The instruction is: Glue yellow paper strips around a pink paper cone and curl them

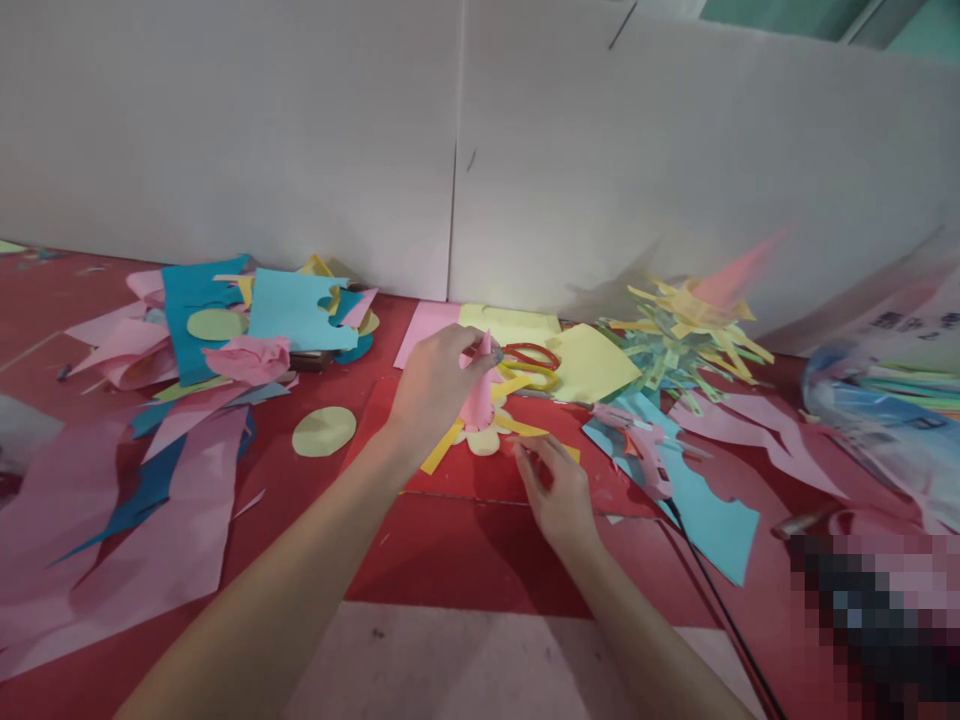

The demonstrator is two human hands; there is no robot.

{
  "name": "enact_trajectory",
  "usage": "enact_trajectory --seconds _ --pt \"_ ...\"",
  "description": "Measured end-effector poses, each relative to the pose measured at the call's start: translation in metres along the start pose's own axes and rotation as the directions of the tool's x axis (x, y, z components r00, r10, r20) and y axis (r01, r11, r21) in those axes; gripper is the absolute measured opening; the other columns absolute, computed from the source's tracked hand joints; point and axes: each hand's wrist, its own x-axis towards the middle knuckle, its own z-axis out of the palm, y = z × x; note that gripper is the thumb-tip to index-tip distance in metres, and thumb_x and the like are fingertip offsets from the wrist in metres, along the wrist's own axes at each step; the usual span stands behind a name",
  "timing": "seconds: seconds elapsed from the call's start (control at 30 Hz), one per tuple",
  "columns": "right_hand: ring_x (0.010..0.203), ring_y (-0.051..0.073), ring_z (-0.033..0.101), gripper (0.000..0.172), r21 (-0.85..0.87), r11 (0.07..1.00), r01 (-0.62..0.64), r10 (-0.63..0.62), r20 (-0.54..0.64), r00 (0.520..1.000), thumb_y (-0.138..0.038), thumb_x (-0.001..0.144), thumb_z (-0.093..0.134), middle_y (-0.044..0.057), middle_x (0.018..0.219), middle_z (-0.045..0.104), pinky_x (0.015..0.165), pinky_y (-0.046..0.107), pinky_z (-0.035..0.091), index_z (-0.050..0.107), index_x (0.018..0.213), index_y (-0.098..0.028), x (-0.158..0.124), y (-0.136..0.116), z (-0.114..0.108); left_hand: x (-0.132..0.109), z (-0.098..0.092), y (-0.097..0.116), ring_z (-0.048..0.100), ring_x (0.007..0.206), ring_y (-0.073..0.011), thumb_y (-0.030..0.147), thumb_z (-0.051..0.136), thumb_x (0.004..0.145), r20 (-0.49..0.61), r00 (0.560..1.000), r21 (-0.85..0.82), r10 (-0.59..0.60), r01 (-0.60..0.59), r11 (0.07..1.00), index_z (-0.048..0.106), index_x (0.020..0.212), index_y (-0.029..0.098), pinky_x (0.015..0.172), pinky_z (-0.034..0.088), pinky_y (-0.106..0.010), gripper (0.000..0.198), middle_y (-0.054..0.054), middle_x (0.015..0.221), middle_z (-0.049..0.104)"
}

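My left hand (439, 385) is closed around the tip of a pink paper cone (480, 395) that stands upright on a pale yellow flower-shaped cutout (484, 440). Yellow paper strips (442, 448) stick out from under it. My right hand (559, 490) rests just right of the cone's base, fingers curled and pinching the end of a yellow strip (529, 430). Red-handled scissors (531, 357) lie just behind the cone on yellow paper (592, 365). All this sits on a red sheet (465, 480).
Pink and blue paper scraps (217, 320) pile up at left, with a pale yellow disc (324, 431) nearby. Cut fringed paper (682, 330) and blue scraps (712, 510) lie at right, beside a plastic bag (885, 410). A black cable (720, 600) runs down right. White boards (450, 150) stand behind.
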Motion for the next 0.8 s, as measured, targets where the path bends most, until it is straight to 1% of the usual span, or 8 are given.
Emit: enact_trajectory --seconds 0.13,0.2,0.33,0.43,0.53,0.67,0.73,0.8 --pt "0.076 0.016 0.058 0.019 -0.048 0.999 -0.006 0.004 -0.047 0.999 -0.028 0.089 0.045 0.006 0.085 0.062 0.074 0.031 0.048 0.062 0.092 -0.02 0.0 0.004 -0.001 0.0 -0.002 0.001 0.06 0.078 -0.0148 0.026 0.054 0.079 0.005 1.0 -0.027 0.0 0.0 1.0 0.059 0.07 0.02 0.066 0.043 -0.027 0.012 -0.001 0.086 0.067" --pt "0.077 0.017 0.057 0.021 -0.079 0.997 -0.005 -0.003 -0.099 0.995 -0.029 0.09 0.044 0.007 0.086 0.062 0.074 0.032 0.047 0.062 0.093 -0.02 0.002 0.008 -0.003 0.001 -0.003 0.003 0.06 0.079 -0.015 0.026 0.054 0.079 0.003 1.0 -0.028 0.002 -0.002 1.0 0.059 0.069 0.019 0.067 0.043 -0.027 0.012 -0.001 0.085 0.067" --pt "0.081 0.018 0.056 0.022 -0.156 0.988 -0.014 -0.02 -0.214 0.977 -0.028 0.09 0.042 0.007 0.088 0.062 0.075 0.034 0.046 0.062 0.092 -0.02 0.006 0.015 -0.011 0.001 -0.003 0.005 0.06 0.083 -0.0156 0.021 0.054 0.079 0.002 1.0 -0.034 0.006 -0.006 0.999 0.059 0.07 0.019 0.074 0.044 -0.029 0.011 -0.001 0.089 0.067" --pt "0.082 0.019 0.054 0.022 -0.226 0.974 -0.022 -0.043 -0.279 0.959 -0.028 0.09 0.043 0.008 0.089 0.061 0.077 0.035 0.044 0.063 0.094 -0.02 0.008 0.018 -0.018 0.001 -0.001 0.003 0.06 0.083 -0.0156 0.022 0.052 0.08 0.013 1.0 -0.053 0.01 -0.009 0.999 0.059 0.07 0.02 0.074 0.044 -0.029 0.012 -0.001 0.091 0.068" --pt "0.081 0.019 0.054 0.023 -0.262 0.965 -0.011 -0.069 -0.297 0.952 -0.026 0.089 0.043 0.008 0.088 0.06 0.076 0.035 0.044 0.063 0.097 -0.02 0.009 0.017 -0.021 0.001 0.001 0.0 0.061 0.085 -0.0159 0.023 0.053 0.08 0.018 1.0 -0.082 0.005 -0.004 0.997 0.058 0.071 0.02 0.075 0.044 -0.029 0.011 -0.001 0.093 0.068" --pt "0.081 0.018 0.054 0.021 -0.27 0.963 -0.012 -0.071 -0.296 0.953 -0.026 0.088 0.045 0.007 0.087 0.06 0.073 0.032 0.045 0.063 0.097 -0.019 0.008 0.02 -0.025 0.001 0.0 0.001 0.061 0.092 -0.0165 0.02 0.053 0.08 0.026 1.0 -0.129 -0.009 0.013 0.992 0.056 0.071 0.02 0.078 0.045 -0.029 0.009 -0.002 0.099 0.068" --pt "0.084 0.018 0.055 0.019 -0.285 0.959 -0.016 -0.085 -0.338 0.937 -0.027 0.087 0.047 0.007 0.089 0.061 0.073 0.031 0.045 0.063 0.095 -0.019 0.008 0.023 -0.03 0.001 -0.002 0.002 0.061 0.094 -0.0169 0.021 0.054 0.079 0.041 0.999 -0.149 -0.011 0.017 0.989 0.055 0.07 0.02 0.078 0.046 -0.028 0.009 -0.002 0.103 0.067" --pt "0.086 0.018 0.054 0.019 -0.311 0.95 -0.038 -0.092 -0.393 0.915 -0.029 0.086 0.048 0.008 0.096 0.061 0.072 0.031 0.044 0.063 0.093 -0.02 0.008 0.027 -0.038 0.002 -0.004 0.003 0.061 0.095 -0.0172 0.022 0.056 0.079 0.05 0.999 -0.15 -0.003 0.01 0.989 0.056 0.07 0.02 0.077 0.046 -0.028 0.009 -0.003 0.106 0.066"
